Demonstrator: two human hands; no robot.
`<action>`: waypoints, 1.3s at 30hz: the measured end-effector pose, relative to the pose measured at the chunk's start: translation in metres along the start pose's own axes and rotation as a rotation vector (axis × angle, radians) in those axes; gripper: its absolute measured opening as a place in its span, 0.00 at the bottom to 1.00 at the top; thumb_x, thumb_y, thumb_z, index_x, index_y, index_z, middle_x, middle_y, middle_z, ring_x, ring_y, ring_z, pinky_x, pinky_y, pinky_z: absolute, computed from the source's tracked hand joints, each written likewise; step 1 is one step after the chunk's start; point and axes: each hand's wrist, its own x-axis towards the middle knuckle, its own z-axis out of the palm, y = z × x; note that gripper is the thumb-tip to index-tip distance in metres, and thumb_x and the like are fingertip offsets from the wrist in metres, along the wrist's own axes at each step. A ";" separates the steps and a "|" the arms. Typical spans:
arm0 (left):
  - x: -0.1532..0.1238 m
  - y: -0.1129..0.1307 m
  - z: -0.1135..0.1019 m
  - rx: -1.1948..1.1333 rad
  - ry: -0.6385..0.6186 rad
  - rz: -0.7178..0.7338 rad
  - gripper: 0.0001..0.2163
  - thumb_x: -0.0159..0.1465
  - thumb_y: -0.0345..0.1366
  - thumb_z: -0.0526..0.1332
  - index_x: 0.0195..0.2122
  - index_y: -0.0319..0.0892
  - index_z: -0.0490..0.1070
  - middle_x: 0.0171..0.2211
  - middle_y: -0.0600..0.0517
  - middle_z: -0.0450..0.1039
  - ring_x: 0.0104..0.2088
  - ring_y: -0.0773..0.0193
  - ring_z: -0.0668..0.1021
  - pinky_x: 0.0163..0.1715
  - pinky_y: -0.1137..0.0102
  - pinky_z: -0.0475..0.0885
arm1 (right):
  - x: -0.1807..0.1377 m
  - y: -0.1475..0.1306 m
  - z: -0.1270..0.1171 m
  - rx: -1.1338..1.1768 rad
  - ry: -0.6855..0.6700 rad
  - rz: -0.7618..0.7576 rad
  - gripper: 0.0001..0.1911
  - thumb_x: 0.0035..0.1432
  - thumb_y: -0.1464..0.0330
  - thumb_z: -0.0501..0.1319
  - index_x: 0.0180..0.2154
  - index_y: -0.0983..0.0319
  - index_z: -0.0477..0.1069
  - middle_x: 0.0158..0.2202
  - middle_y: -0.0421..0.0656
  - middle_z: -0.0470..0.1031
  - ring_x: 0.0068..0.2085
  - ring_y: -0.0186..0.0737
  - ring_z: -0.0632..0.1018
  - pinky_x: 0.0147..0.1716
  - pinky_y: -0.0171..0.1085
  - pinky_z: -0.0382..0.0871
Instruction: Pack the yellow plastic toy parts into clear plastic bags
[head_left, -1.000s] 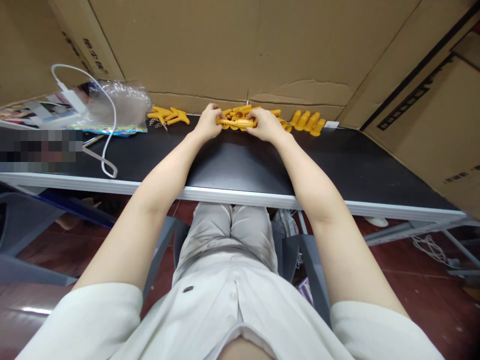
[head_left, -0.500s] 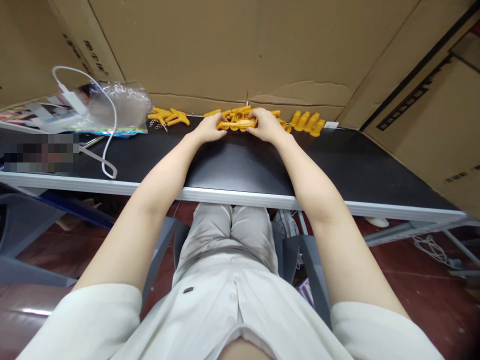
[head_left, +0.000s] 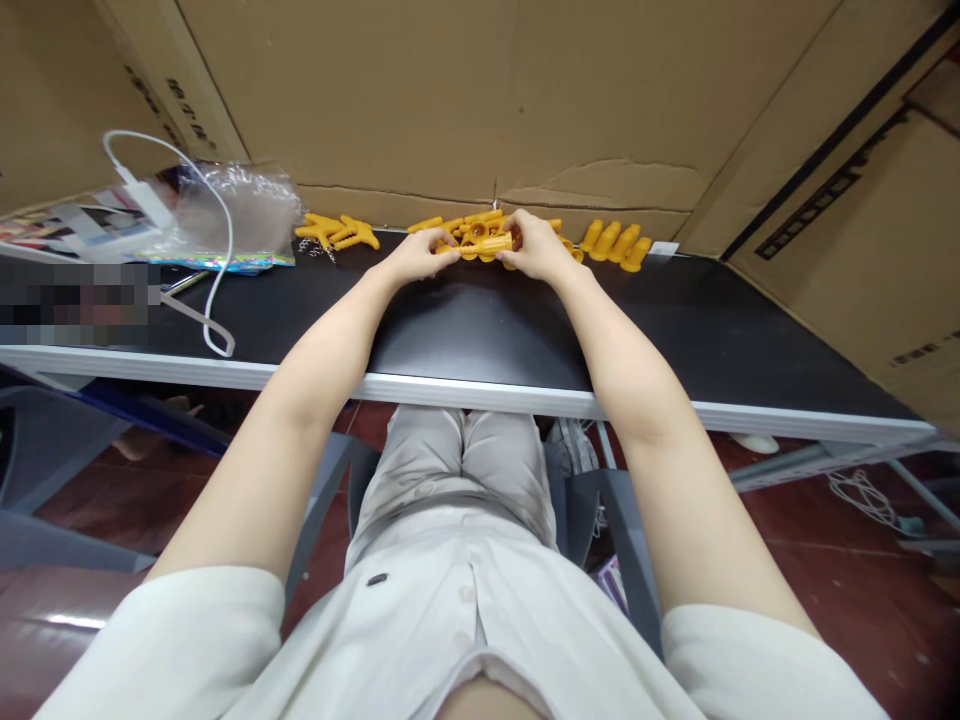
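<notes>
Near the back of the black tabletop, my left hand (head_left: pixel 426 256) pinches the narrow left end of a yellow plastic piece (head_left: pixel 487 245). My right hand (head_left: pixel 534 248) has its fingers closed round the wider, tube-like right end. The piece lies level between both hands; whether it is one part or two fitted together I cannot tell. Behind and beneath it, a heap of yellow plastic parts (head_left: pixel 436 224) is partly covered by my hands. Several yellow bullet-shaped pieces (head_left: pixel 619 243) stand in a row to the right. Yellow branched pieces (head_left: pixel 355 234) lie left of my left hand.
Small metal screws or springs (head_left: pixel 330 252) lie by the branched pieces. A clear plastic bag (head_left: pixel 240 215) and a looped white cable (head_left: pixel 231 240) occupy the left side. Cardboard walls (head_left: pixel 480 100) close off the back and right. A pale metal edge (head_left: pixel 480 393) runs along the front.
The held yellow piece has turned slightly, and its narrow end now shows in line with the tube-like end. My fingers have shifted a little; the other parts stay put.
</notes>
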 end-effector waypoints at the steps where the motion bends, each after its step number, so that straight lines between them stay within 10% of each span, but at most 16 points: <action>1: 0.001 -0.001 0.001 -0.006 0.026 0.007 0.16 0.67 0.43 0.66 0.53 0.43 0.78 0.35 0.48 0.80 0.43 0.49 0.86 0.52 0.55 0.81 | 0.000 0.000 -0.001 0.012 -0.005 0.017 0.23 0.63 0.59 0.75 0.53 0.61 0.73 0.49 0.52 0.80 0.52 0.57 0.82 0.60 0.58 0.78; 15: 0.001 0.005 -0.001 0.182 0.170 0.071 0.18 0.63 0.36 0.65 0.55 0.45 0.79 0.45 0.46 0.83 0.55 0.45 0.81 0.64 0.54 0.73 | -0.003 0.007 -0.011 0.482 -0.009 0.182 0.37 0.41 0.45 0.85 0.46 0.57 0.79 0.42 0.47 0.85 0.49 0.56 0.86 0.50 0.55 0.87; 20: 0.001 0.004 0.003 0.193 0.165 0.068 0.18 0.62 0.36 0.66 0.54 0.45 0.78 0.46 0.46 0.83 0.55 0.45 0.82 0.63 0.55 0.73 | -0.011 0.002 -0.020 0.567 -0.067 0.214 0.28 0.45 0.50 0.85 0.38 0.58 0.78 0.34 0.45 0.83 0.42 0.50 0.87 0.46 0.50 0.88; 30: -0.001 0.011 0.006 0.157 0.180 0.108 0.18 0.64 0.36 0.67 0.56 0.47 0.78 0.42 0.47 0.82 0.51 0.46 0.83 0.63 0.52 0.73 | -0.010 -0.001 -0.016 0.678 -0.162 0.400 0.38 0.59 0.28 0.64 0.32 0.58 0.72 0.23 0.45 0.75 0.30 0.54 0.86 0.32 0.48 0.85; 39: -0.004 0.016 0.004 0.164 0.187 0.080 0.16 0.64 0.34 0.66 0.53 0.45 0.78 0.42 0.47 0.82 0.49 0.48 0.83 0.62 0.52 0.73 | -0.016 0.002 -0.026 0.692 -0.126 0.310 0.29 0.54 0.45 0.81 0.39 0.59 0.74 0.30 0.42 0.82 0.29 0.41 0.83 0.32 0.41 0.82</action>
